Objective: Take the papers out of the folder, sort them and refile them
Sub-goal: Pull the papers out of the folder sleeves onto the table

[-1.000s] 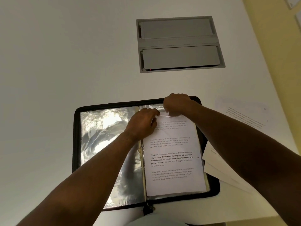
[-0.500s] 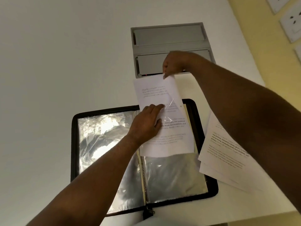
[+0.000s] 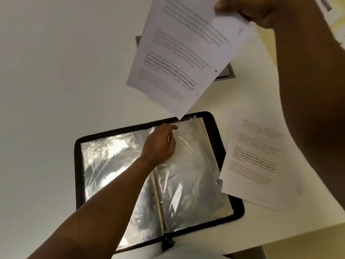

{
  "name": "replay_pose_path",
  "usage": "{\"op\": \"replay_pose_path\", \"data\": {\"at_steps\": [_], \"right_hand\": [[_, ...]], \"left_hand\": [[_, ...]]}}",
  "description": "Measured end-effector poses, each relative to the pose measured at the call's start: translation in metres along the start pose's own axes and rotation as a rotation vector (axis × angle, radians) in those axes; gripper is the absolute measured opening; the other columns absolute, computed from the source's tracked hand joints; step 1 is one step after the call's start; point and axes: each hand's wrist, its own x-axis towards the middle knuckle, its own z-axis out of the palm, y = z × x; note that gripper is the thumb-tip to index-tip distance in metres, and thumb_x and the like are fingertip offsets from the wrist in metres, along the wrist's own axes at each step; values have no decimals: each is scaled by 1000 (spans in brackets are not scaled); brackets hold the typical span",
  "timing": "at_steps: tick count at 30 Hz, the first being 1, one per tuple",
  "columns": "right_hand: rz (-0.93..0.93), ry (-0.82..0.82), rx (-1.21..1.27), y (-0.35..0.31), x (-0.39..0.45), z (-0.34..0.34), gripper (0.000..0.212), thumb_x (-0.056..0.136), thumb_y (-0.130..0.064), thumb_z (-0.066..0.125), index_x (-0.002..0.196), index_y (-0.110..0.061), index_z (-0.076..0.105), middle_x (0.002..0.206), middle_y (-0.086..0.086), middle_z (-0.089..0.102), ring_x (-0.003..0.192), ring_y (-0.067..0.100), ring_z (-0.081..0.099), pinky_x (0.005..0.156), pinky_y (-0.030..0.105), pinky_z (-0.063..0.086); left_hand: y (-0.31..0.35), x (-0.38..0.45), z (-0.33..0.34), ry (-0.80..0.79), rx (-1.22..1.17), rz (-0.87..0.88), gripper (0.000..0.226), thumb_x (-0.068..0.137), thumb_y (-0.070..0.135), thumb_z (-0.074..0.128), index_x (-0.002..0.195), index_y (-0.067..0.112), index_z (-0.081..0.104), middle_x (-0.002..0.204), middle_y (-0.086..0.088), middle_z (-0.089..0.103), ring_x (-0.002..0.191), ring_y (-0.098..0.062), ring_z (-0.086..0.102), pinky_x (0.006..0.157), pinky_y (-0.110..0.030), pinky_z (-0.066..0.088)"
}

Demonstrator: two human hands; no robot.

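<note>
Printed sheet (image 3: 186, 53) aloft, pinched in right hand (image 3: 240, 8); left hand (image 3: 160, 144) relaxed, flat on folder (image 3: 211, 124) sleeve.

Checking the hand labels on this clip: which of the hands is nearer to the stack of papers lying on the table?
Right. The right hand is high above the stack of papers, pinching a lifted sheet, its forearm passing over the stack; the left hand rests on the folder sleeve beside it.
</note>
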Motion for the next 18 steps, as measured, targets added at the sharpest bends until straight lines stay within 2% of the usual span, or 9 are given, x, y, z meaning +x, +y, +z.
{"op": "replay_pose_path", "data": {"at_steps": [2, 5, 8, 10, 12, 13, 14, 16, 18], "right_hand": [[4, 89, 85, 19, -21, -18, 16, 88, -40, 65, 83, -32, 52, 90, -18, 58, 78, -11, 58, 70, 13, 47], [32, 200, 146, 57, -54, -42, 8, 90, -26, 66, 90, -27, 58, 85, -12, 58, 64, -12, 60, 58, 8, 48], [142, 195, 171, 97, -85, -61, 36, 82, -30, 68, 115, -17, 60, 92, -3, 64, 62, -7, 64, 56, 9, 50], [239, 142, 128, 125, -101, -71, 41, 85, -29, 68, 123, -15, 60, 105, 3, 64, 75, 2, 67, 68, 15, 52], [326, 19, 39, 148, -116, -75, 53, 76, -50, 75, 118, -20, 65, 110, 1, 65, 92, 16, 64, 81, 28, 51], [363, -47, 7, 161, -121, -76, 64, 61, -62, 81, 112, -25, 68, 107, -2, 68, 91, 18, 66, 79, 30, 54], [407, -102, 0, 174, -126, -75, 73, 48, -66, 84, 107, -25, 70, 100, -2, 72, 86, 15, 69, 73, 27, 58], [455, -222, 57, 197, -137, -66, 81, 36, -59, 90, 102, -16, 70, 91, 2, 75, 72, 12, 71, 59, 24, 58], [481, -301, 14, 217, -144, -52, 76, 34, -62, 89, 94, -18, 73, 97, 6, 75, 78, 16, 71, 67, 28, 58]], "left_hand": [[-2, 0, 3, -21, -50, -41, 37, 85, 18, 49, 120, 18, 61, 107, 3, 61, 99, -14, 58, 81, -31, 50], [-2, 2, 8, -135, -25, -62, 51, 82, 21, 52, 133, 17, 52, 130, -3, 55, 119, -22, 51, 96, -36, 47], [-2, 3, 14, -253, 59, -98, 67, 82, 26, 57, 145, 16, 36, 150, -7, 36, 135, -27, 38, 106, -43, 41], [-3, 3, 19, -279, 154, -95, 77, 84, 28, 62, 151, 16, 25, 159, -10, 18, 144, -31, 23, 112, -46, 35], [-2, 1, 23, -264, 241, -86, 86, 86, 27, 64, 154, 18, 12, 162, -9, -3, 148, -32, 6, 114, -47, 31], [0, -1, 23, -253, 264, -101, 91, 86, 25, 65, 155, 21, 6, 161, -6, -13, 149, -31, -1, 112, -46, 32], [2, -3, 24, -239, 269, -125, 95, 86, 21, 67, 155, 24, 1, 160, -3, -21, 149, -30, -5, 108, -44, 36], [3, -6, 25, -219, 258, -154, 102, 83, 16, 71, 155, 26, -1, 159, 0, -25, 149, -28, -4, 103, -43, 42], [-3, -8, 29, -275, 282, -166, 103, 80, 26, 75, 155, 24, 5, 160, -2, -23, 149, -29, 0, 109, -45, 38]]}}
